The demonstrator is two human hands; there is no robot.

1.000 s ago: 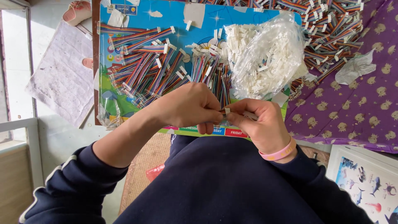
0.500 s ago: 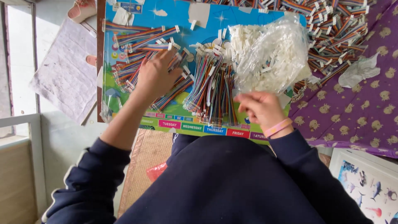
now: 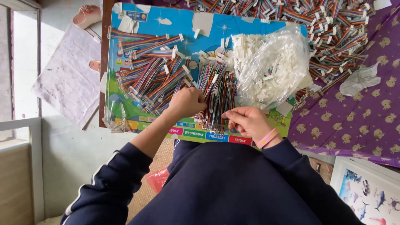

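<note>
On the colourful board (image 3: 125,79), the left hand (image 3: 188,101) and right hand (image 3: 246,121) both pinch into the bundle of rainbow wires (image 3: 214,93). These look light and floppy, best gripped near their white connectors.

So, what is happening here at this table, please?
A person in a dark blue top works over a colourful board covered with bundles of multicoloured ribbon cables. The left hand rests on the middle cable bundle, and the right hand, with a pink wristband, pinches at that bundle's near end. A clear bag of small white connectors lies just beyond the hands. More cables are heaped on the purple cloth.
</note>
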